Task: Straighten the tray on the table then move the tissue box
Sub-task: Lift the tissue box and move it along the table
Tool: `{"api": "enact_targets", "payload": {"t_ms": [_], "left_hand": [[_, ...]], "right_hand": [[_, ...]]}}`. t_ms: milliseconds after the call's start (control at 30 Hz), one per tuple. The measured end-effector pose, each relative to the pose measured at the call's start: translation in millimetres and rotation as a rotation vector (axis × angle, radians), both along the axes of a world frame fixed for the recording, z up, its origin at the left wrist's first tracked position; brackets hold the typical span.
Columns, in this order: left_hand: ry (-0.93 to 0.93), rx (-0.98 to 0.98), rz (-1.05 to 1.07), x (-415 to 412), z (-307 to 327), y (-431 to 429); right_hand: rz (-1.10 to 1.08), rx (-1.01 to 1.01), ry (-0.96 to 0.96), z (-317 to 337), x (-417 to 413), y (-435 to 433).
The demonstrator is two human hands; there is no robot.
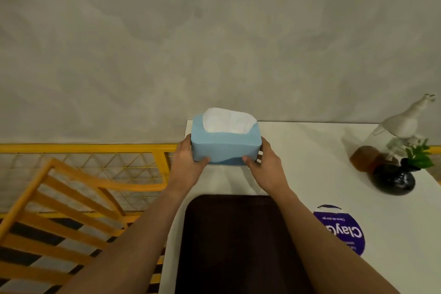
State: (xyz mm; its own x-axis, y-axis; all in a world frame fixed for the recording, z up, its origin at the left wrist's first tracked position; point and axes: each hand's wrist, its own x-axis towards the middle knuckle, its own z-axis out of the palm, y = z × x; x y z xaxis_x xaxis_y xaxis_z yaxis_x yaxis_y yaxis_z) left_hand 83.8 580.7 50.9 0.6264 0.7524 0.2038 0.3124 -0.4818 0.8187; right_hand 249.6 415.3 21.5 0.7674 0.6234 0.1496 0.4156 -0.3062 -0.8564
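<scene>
While you look down:
Surface: white surface (310,162) against a grey wall (214,31).
Hands: your left hand (186,164) and right hand (267,164) grasp the tissue box (225,148) at its far left corner.
Tray: dark tray (233,246), near edge.

On the table (298,150), the tray (238,246) lies at the near edge, at 6 o'clock, its sides square with the table's edges. The tissue box (225,144) is at 12 o'clock from the tray, near the table's far left corner and close to the wall (214,43), with the left hand (186,164) against its 9 o'clock end and the right hand (267,164) against its 3 o'clock end. A round pack (341,229) lies just beside the tray at 3 o'clock. At 2 o'clock, well apart from the tray, stand a vase (393,180) and, behind it, a figurine (403,122). A chair (71,210) stands off the table at 9 o'clock.
</scene>
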Motion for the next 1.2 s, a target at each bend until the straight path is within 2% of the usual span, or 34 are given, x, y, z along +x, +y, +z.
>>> {"api": "enact_targets", "payload": {"t_ms": [400, 767, 1200], "left_hand": [[0.073, -0.062, 0.066, -11.1, -39.7, 28.5], [0.212, -0.065, 0.033, 23.3, -47.8, 62.0], [0.205, -0.115, 0.008, 53.6, -48.9, 97.7]], "right_hand": [[0.045, -0.069, -0.014, -21.0, -0.3, 21.2], [0.104, -0.159, -0.087, -22.1, 32.8, 45.2], [0.153, -0.312, -0.139, -27.6, 79.0, 82.7]]}}
